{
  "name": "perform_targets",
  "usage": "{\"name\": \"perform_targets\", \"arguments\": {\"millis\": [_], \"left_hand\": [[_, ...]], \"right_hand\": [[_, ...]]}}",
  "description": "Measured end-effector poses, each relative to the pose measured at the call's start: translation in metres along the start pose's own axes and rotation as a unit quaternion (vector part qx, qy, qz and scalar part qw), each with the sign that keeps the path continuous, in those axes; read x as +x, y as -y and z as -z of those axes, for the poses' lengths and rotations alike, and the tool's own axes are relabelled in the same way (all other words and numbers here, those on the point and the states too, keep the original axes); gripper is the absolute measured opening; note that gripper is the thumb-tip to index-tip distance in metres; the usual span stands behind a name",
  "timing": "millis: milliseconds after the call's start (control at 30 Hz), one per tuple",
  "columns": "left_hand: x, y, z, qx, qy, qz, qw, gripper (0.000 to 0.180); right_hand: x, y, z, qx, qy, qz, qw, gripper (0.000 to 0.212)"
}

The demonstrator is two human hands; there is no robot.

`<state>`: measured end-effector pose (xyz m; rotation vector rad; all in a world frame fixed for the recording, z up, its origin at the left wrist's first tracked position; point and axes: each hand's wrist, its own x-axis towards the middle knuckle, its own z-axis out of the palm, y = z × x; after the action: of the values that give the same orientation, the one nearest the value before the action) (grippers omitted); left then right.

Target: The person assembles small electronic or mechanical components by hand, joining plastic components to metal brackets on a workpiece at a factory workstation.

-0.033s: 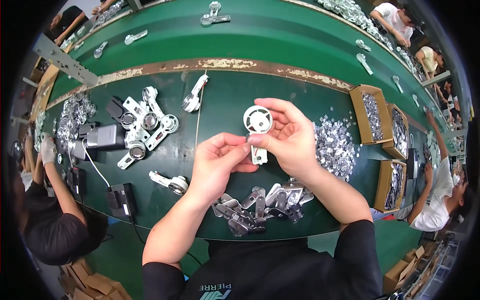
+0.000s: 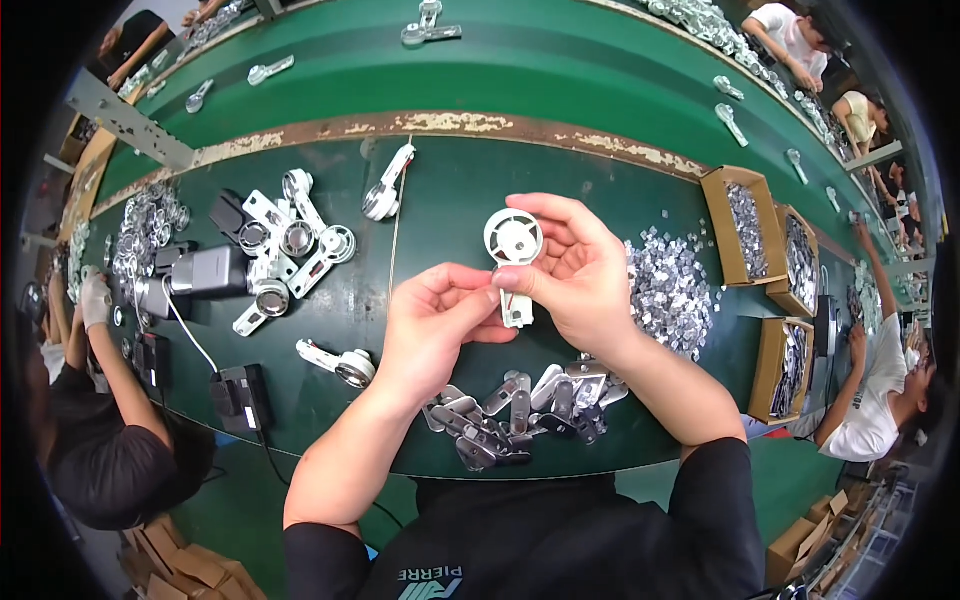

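White casing [image 2: 515, 242] gripped over the worktop [image 2: 470, 190]

Both hands are closed on the casing, which is held up near the middle of the worktop, its round, spoked head uppermost and its short handle pointing down toward the wearer. The left hand [image 2: 430, 315] pinches it at the neck between thumb and forefinger. The right hand [image 2: 588, 268] lays its thumb across the same neck, with its fingers curled around the far side of the head. Whether the fingertips also hold some smaller piece is hidden.

Just beside the right hand spreads a heap of silvery chips [image 2: 668, 290]. Between the forearms, toward the near edge, lies a pile of grey and silver shells [image 2: 520, 410]. One white unit [image 2: 350, 368] rests near the left wrist, and another [image 2: 385, 190] lies farther up. Farther left is a jumbled group of similar units [image 2: 298, 240], next to a dark grey box [image 2: 212, 272]. A white cable [image 2: 195, 335] runs down to a black adapter [image 2: 240, 398]; rings [image 2: 145, 235] are heaped beyond.

Three cartons [image 2: 714, 215] of small parts stand on the right. Past a worn ledge [image 2: 450, 123], a green belt [image 2: 560, 80] carries scattered pieces. Co-workers sit at either side, the left one with a gloved hand [image 2: 97, 300].
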<state>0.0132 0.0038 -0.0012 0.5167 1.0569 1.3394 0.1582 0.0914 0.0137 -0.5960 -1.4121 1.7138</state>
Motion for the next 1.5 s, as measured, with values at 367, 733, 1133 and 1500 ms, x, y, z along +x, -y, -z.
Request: {"name": "perform_targets", "arguments": {"millis": [367,733,1133,1500], "left_hand": [[0.001,0.001,0.010,-0.050,0.059,0.021,0.997,0.012],[0.000,0.001,0.010,-0.086,0.075,0.017,0.993,0.016],[-0.008,0.013,-0.009,-0.228,0.134,0.089,0.960,0.021],[-0.005,0.025,-0.004,0.130,-0.042,-0.187,0.973,0.020]], "right_hand": [[-0.003,-0.010,-0.003,-0.033,-0.002,0.026,0.999,0.048],[-0.005,-0.021,0.000,-0.102,-0.001,0.090,0.991,0.049],[-0.004,-0.016,0.005,0.154,0.012,-0.013,0.988,0.058],[-0.006,0.016,0.000,-0.004,0.018,-0.071,0.997,0.055]]}}
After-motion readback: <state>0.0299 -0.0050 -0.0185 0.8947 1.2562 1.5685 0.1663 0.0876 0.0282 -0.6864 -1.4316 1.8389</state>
